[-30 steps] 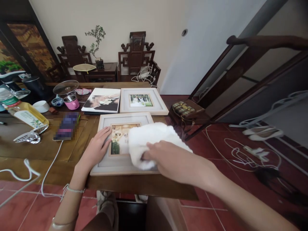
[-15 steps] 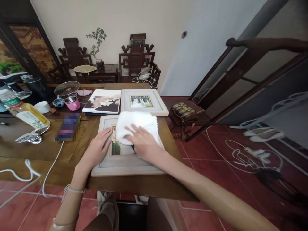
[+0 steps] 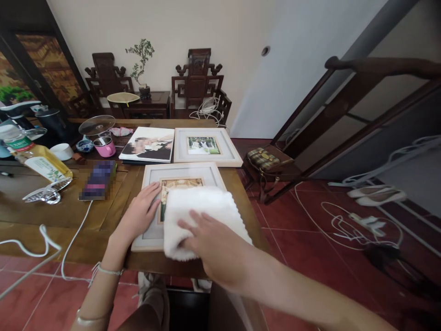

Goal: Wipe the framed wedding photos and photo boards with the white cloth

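A pale-framed picture lies flat at the front of the wooden table. On its left border my left hand rests with the fingers stretched out flat. My right hand presses a folded white fluffy cloth onto the picture's lower right part, fingers bent into the cloth and thumb side partly hidden. The cloth hides much of the photo and hangs past the frame's near edge. Behind it lie a second framed photo and a stack topped by a photo panel.
On the table to the left are a phone on a white cable, a silver clip, a bottle of yellow liquid and a pink mug. A chair with a plaid bag stands to the right.
My right hand has drawn the cloth toward me, from the upper middle of the picture down over its near edge, uncovering the photo's top. My left hand stays put.
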{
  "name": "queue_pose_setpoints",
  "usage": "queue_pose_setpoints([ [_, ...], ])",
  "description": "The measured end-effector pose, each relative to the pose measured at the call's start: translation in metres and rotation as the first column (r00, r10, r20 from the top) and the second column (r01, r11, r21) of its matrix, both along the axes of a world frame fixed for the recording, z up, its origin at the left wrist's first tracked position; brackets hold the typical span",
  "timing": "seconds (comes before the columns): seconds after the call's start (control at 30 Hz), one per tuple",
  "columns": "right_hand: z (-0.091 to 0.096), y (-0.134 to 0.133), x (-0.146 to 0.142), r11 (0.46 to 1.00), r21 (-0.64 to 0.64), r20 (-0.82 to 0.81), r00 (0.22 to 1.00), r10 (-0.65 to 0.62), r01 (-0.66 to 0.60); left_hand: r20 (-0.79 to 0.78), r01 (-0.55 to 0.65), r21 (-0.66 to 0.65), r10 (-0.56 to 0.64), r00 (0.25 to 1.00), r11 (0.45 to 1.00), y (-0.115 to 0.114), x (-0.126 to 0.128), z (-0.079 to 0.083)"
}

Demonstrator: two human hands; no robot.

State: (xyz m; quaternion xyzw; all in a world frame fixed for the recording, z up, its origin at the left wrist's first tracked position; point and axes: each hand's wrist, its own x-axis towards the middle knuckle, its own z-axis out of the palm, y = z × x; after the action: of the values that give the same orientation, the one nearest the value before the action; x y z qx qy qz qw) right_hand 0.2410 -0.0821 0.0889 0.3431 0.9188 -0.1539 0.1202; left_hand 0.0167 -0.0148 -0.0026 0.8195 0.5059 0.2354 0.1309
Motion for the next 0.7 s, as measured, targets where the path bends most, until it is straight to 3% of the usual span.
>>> queue_pose_setpoints([
  [0.1,-0.002,-0.011,-0.001,0.998,-0.015,-0.095,0.994,0.053,-0.055,0.011,-0.011,0.004,0.011,1.0,1.0,-0.001,0.0,0.0],
  [0.17,-0.012,-0.006,-0.002,1.0,-0.005,-0.142,0.99,0.016,-0.017,0.016,-0.015,0.001,0.015,1.0,1.0,-0.001,0.0,0.0],
  [0.23,-0.023,0.012,-0.002,0.998,0.03,-0.169,0.984,-0.053,0.059,0.013,-0.008,-0.008,0.008,1.0,1.0,-0.001,0.0,0.0],
  [0.33,-0.037,0.051,0.003,0.966,0.187,-0.17,0.974,-0.148,0.18,0.009,-0.002,-0.012,0.002,1.0,1.0,0.0,0.0,-0.001],
  [0.5,-0.044,0.103,0.0,0.913,0.33,-0.147,0.968,-0.202,0.24,0.02,0.0,0.012,0.0,1.0,1.0,0.0,0.0,-0.002],
  [0.6,-0.042,0.098,-0.013,0.916,0.333,-0.116,0.973,-0.197,0.225,0.034,-0.007,0.016,0.006,0.999,1.0,0.0,0.0,-0.003],
  [0.7,-0.035,0.068,-0.022,0.938,0.307,-0.086,0.986,-0.142,0.162,0.039,-0.006,0.01,0.006,0.999,1.0,-0.001,-0.001,-0.003],
])
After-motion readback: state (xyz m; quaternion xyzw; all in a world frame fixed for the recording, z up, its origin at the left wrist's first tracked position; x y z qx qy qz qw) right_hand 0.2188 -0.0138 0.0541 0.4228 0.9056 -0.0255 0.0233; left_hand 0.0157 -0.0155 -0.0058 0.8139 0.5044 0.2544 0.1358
